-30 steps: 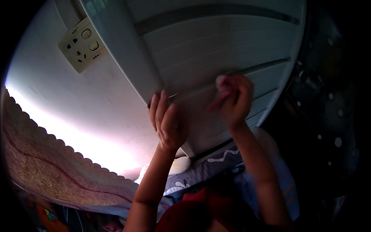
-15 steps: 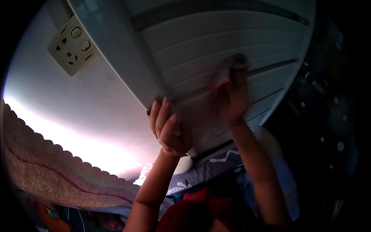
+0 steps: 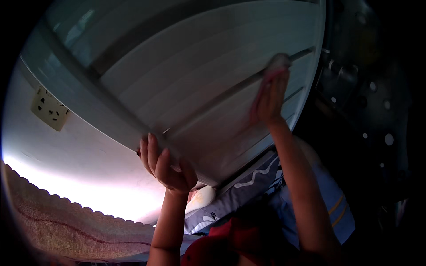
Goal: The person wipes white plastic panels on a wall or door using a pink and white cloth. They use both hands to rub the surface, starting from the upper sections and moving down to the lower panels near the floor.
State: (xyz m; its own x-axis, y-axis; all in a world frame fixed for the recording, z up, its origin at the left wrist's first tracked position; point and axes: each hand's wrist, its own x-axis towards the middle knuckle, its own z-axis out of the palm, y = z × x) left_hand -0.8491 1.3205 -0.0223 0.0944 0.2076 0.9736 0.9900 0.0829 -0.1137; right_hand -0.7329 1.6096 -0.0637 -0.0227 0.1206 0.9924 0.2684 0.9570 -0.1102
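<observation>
A large white panel (image 3: pixel 186 66) with long grooves and darker strips fills the upper middle of the view, tilted over a bed. My left hand (image 3: pixel 166 166) is at its lower left edge, fingers bent round the rim; part of the thumb is hidden. Farther right, my right hand (image 3: pixel 273 97) lies against the panel's face near a dark strip. A pink cloth (image 3: pixel 256 108) is between that palm and the surface, its top end blurred by motion.
A cream wall socket (image 3: pixel 49 107) is at the left, beside the panel's edge. Below it hangs a scalloped beige curtain or cover (image 3: pixel 80 230) next to bright light. Grey patterned bedding (image 3: pixel 248 184) lies beneath the panel. Dark cloth with white dots (image 3: pixel 372 106) is at the right.
The view has shifted, so panel and socket sit farther left. My right hand, with the pink cloth, is now more upright against the panel. My left hand stays on the edge.
</observation>
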